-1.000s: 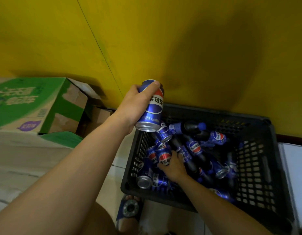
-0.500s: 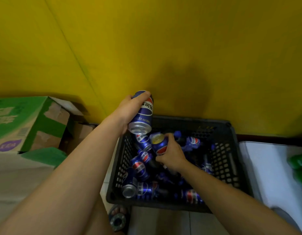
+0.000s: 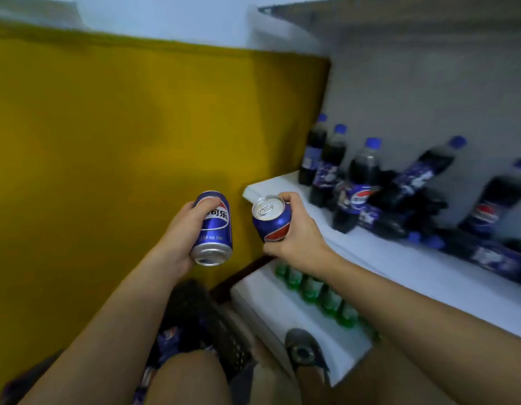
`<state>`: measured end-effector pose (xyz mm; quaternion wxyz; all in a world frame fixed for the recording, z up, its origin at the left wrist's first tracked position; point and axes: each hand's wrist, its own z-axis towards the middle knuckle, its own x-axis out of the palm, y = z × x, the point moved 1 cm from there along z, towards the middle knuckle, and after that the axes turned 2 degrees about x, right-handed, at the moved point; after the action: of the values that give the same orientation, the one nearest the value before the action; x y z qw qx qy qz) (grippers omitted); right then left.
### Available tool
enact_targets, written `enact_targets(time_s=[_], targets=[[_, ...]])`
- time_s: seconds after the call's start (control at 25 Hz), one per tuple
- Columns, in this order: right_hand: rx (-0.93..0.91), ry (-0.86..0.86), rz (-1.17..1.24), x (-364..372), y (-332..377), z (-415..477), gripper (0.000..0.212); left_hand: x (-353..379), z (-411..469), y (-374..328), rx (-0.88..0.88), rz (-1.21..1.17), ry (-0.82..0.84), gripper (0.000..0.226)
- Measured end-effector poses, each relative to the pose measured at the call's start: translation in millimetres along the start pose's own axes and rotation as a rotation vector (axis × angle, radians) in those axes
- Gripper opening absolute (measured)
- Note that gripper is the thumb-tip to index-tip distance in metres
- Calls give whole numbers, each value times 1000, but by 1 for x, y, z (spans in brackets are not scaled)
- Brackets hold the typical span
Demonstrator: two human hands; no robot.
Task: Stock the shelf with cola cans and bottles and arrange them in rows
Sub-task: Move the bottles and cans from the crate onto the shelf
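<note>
Glossy metal cans (image 3: 213,229), shiny plastic bottles (image 3: 361,182), smooth white shelf (image 3: 399,258), matt yellow wall (image 3: 136,127).

A shop: white shelves (image 3: 385,258) of cola bottles (image 3: 358,185) (green bottles (image 3: 309,287) below).

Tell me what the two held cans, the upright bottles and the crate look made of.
Left can: metal, likely aluminium; bare silvery concave base, glossy blue printed wall.
Right can: same; shiny silver lid with pull tab.
Bottles: clear plastic, apparently; dark cola shows through, blue caps.
Crate: probably moulded black plastic, matte lattice wall, though blurred.
</note>
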<state>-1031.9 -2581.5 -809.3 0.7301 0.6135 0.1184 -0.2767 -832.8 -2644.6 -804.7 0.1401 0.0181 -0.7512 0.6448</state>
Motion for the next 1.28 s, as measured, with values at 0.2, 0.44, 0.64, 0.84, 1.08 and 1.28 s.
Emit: enact_targets(time_s=[0.2,0.44,0.64,0.84,1.08,1.28], targets=[[135,-430,-58,-168,2,-115,82,191,-48,-13,-8,60,479,33],[267,-836,-114,-283,-10,-246,83,346,-138,22,-30,184,926,37],[457,-1062,-143,-325,-53,-347,86,435,-191,75,-185,304,1092,43],[665,-1200,-151,-351,-118,-409,80,518,-238,155,-398,434,1112,45],[741,-1310,-163,-399,-193,-417,77,591,-240,217,-251,535,1001,52],[790,-1371,-334,-438,-239,-398,83,629,-238,249,-212,622,976,74]])
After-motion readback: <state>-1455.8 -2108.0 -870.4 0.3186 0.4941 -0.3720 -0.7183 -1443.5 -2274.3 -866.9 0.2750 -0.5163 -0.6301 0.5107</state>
